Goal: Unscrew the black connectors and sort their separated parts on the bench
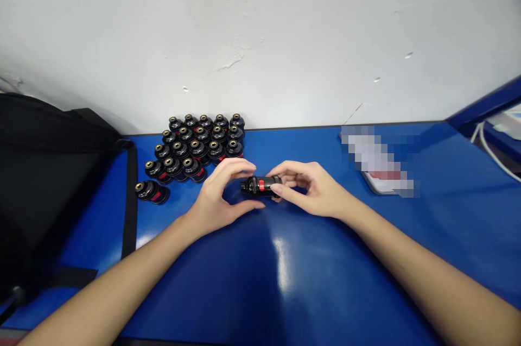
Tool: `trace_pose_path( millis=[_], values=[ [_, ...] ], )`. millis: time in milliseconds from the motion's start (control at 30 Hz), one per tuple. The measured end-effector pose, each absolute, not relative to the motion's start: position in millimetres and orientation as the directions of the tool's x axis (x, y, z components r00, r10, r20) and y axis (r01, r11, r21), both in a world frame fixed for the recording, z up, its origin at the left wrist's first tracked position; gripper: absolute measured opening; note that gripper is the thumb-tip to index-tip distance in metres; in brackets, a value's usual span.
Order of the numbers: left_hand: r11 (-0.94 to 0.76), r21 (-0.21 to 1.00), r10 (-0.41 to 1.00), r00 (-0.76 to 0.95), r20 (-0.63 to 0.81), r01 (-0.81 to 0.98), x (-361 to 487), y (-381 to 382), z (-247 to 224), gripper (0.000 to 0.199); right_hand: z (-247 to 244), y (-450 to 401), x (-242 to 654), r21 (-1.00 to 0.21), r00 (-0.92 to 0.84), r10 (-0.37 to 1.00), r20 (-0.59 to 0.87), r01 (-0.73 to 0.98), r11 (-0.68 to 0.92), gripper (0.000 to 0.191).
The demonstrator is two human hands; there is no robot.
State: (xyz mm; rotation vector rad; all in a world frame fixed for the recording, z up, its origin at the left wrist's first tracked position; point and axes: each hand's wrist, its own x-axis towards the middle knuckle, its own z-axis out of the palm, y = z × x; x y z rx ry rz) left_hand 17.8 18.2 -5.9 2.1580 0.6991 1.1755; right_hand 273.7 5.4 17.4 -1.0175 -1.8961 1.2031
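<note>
A black cylindrical fitting with a red mark point(262, 184) lies sideways in front of me, its narrow end pointing left. My right hand point(311, 186) grips its wide end between thumb and fingers. Around the narrow end curves my left hand point(223, 194), thumb and fingers apart, with a visible gap to the fitting. Several like fittings point(198, 150) stand upright in close rows to the left, brass-coloured rings at their tops. One fitting point(152, 192) stands a little apart at the near left of that group.
A black bag point(52, 172) with straps sits on the left of the blue table point(228, 286). At the right lies a flat, partly blurred-out object point(380, 186). A white wall point(260, 52) rises behind the table's far edge.
</note>
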Motion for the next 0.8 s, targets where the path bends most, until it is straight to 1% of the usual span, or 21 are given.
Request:
trace_pose_path(
  millis=[33,67,100,200,300,333,400,433,467,500,533,600,633,667,733,800],
  values=[
    [-0.688,0.702,0.685,0.480,0.547,0.182,17.4,18.2,-5.7,0.064,17.3,5.4,273.8,-0.924,-0.475,0.871,0.125,0.263,0.277,0.028],
    [-0.687,0.696,0.690,0.488,0.534,0.210,16.9,18.2,-5.2,0.063,17.3,5.4,273.9,-0.923,-0.475,0.871,0.128,0.263,0.280,0.028],
    [-0.686,0.682,0.697,0.498,0.516,0.253,16.4,18.2,-4.6,0.057,17.4,5.5,273.9,-0.924,-0.475,0.870,0.133,0.259,0.282,0.028],
    [-0.677,0.632,0.722,0.506,0.472,0.376,15.3,18.8,-2.4,0.022,17.6,6.4,274.0,-0.922,-0.477,0.865,0.154,0.246,0.300,0.028],
    [-0.686,0.638,0.710,0.514,0.482,0.350,15.6,19.9,-0.5,0.014,17.0,7.4,275.2,-0.910,-0.470,0.867,0.163,0.267,0.316,0.028],
    [-0.699,0.639,0.694,0.519,0.499,0.321,15.8,20.0,0.2,0.019,16.7,7.6,275.8,-0.909,-0.464,0.871,0.159,0.276,0.313,0.027],
    [-0.722,0.632,0.665,0.534,0.522,0.282,16.1,19.5,1.2,0.045,16.2,7.9,276.8,-0.909,-0.451,0.880,0.151,0.286,0.302,0.027],
    [-0.726,0.627,0.659,0.542,0.521,0.281,16.0,18.9,1.5,0.058,16.1,7.9,277.2,-0.910,-0.449,0.881,0.149,0.286,0.300,0.027],
    [-0.723,0.626,0.663,0.548,0.510,0.293,15.9,18.2,1.5,0.068,16.1,7.9,277.3,-0.910,-0.450,0.880,0.151,0.284,0.302,0.027],
    [-0.711,0.627,0.678,0.545,0.493,0.318,15.7,17.5,1.2,0.072,16.1,7.9,277.3,-0.909,-0.453,0.878,0.157,0.280,0.307,0.027],
    [-0.693,0.628,0.701,0.533,0.473,0.354,15.6,16.9,0.7,0.067,16.1,7.9,277.3,-0.908,-0.457,0.874,0.165,0.276,0.316,0.026],
    [-0.659,0.617,0.742,0.506,0.439,0.431,15.6,16.5,-0.9,0.043,15.9,8.1,277.0,-0.902,-0.464,0.868,0.177,0.276,0.332,0.026],
    [-0.654,0.610,0.748,0.504,0.432,0.448,15.8,16.9,-1.6,0.033,15.6,8.3,276.9,-0.898,-0.467,0.866,0.180,0.282,0.338,0.025],
    [-0.661,0.607,0.742,0.510,0.436,0.442,16.0,17.5,-2.1,0.029,15.2,8.5,276.9,-0.894,-0.471,0.864,0.178,0.289,0.342,0.025],
    [-0.699,0.606,0.700,0.533,0.475,0.379,16.6,19.0,-2.2,0.029,14.4,8.8,276.9,-0.891,-0.482,0.860,0.166,0.301,0.341,0.025],
    [-0.730,0.601,0.665,0.540,0.515,0.325,16.7,19.6,-1.3,0.040,14.1,8.6,276.8,-0.894,-0.487,0.858,0.163,0.295,0.338,0.026]
  ],
)
